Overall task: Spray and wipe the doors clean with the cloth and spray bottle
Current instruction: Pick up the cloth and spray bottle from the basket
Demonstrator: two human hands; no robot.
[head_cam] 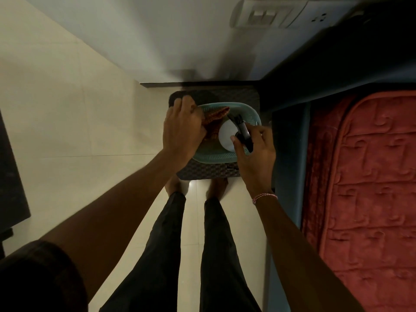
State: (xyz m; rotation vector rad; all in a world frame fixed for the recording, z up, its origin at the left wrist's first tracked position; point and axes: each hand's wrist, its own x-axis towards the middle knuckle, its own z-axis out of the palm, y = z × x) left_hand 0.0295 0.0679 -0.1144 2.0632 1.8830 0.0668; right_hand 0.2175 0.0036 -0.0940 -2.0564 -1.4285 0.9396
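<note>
1. Left hand [182,129] grips the rust-brown woven cloth [217,113], inside the teal perforated plastic basket [216,157].
2. Right hand [254,154] is curled round the head of the white plastic spray bottle [226,135] (also in the basket).
3. Risk: lifting by the trigger could misfire spray, and the basket may tip.

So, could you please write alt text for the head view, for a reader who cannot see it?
Seen from above, a person reaches both hands into a teal basket: the left hand grips a reddish cloth, the right hand grips the black head of a white spray bottle. The basket sits on a dark mat.
</note>
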